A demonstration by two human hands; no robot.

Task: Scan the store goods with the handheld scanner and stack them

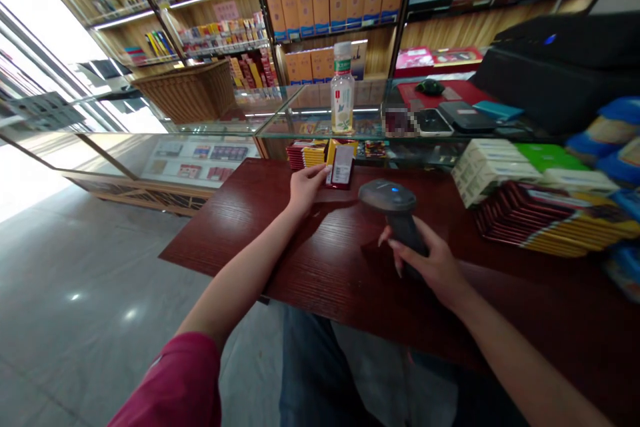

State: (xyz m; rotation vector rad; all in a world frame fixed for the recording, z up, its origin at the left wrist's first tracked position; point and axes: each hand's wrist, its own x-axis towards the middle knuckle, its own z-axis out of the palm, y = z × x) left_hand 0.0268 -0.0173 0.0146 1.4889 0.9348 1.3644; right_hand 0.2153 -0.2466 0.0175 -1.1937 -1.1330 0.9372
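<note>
My left hand [305, 188] pinches the left edge of a small dark-red and yellow packet [343, 165] with a whitish label facing me. Its lower end is close to the dark-red wooden desk [320, 257]; whether it touches cannot be made out. Behind it lies a stack of similar red and yellow packets [304, 155], partly hidden. My right hand [434, 257] is wrapped around the handle of a dark grey barcode scanner [387, 195], slightly blurred, with a small blue light on top. The scanner's head points left, to the right of the packet and apart from it.
Another pile of red and yellow packets [533, 217] and pale boxes [493, 167] stand on the right. A clear bottle [343, 97] is upright on the glass counter [295, 113], near a phone [434, 123]. Further left are a wicker basket [187, 93] and a display case [193, 157].
</note>
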